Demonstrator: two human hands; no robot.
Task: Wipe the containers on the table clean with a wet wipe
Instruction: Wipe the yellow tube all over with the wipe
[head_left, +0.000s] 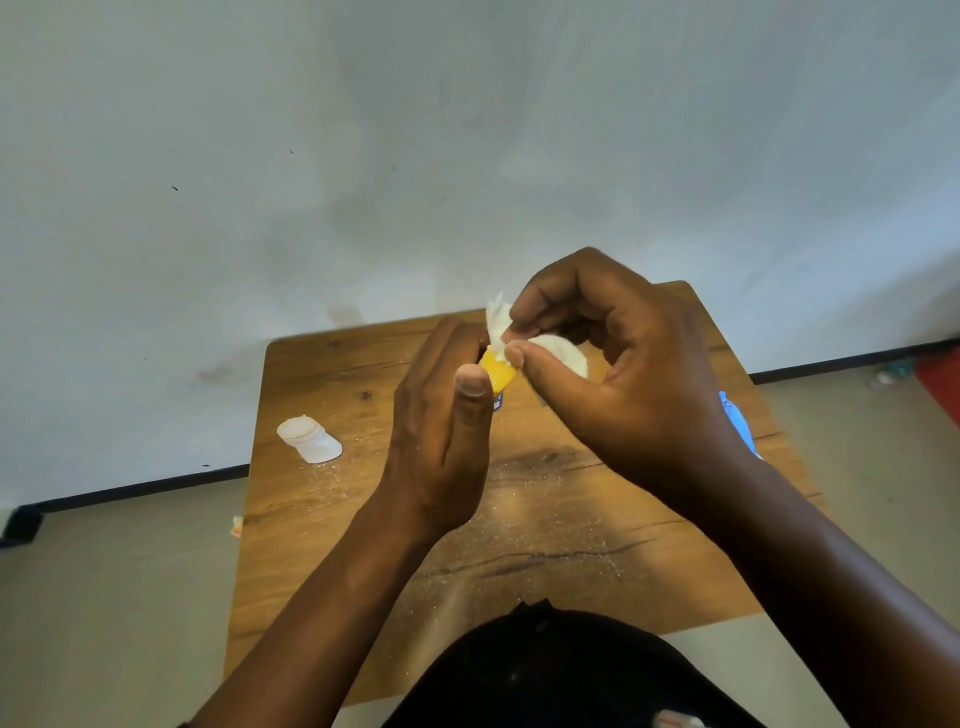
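My left hand (441, 431) grips a small yellow container (497, 375) above the wooden table (545, 519); most of the container is hidden behind my fingers and thumb. My right hand (618, 374) pinches a white wet wipe (550, 348) between thumb and forefinger and holds it against the container's top edge. A white container (309, 439) lies on its side at the table's left part, apart from both hands.
A blue packet (737, 421) lies on the table's right side, partly behind my right wrist. White crumbs or powder are scattered over the tabletop. A pale wall stands just behind the table. A scrap of litter (237, 526) lies on the floor at the left.
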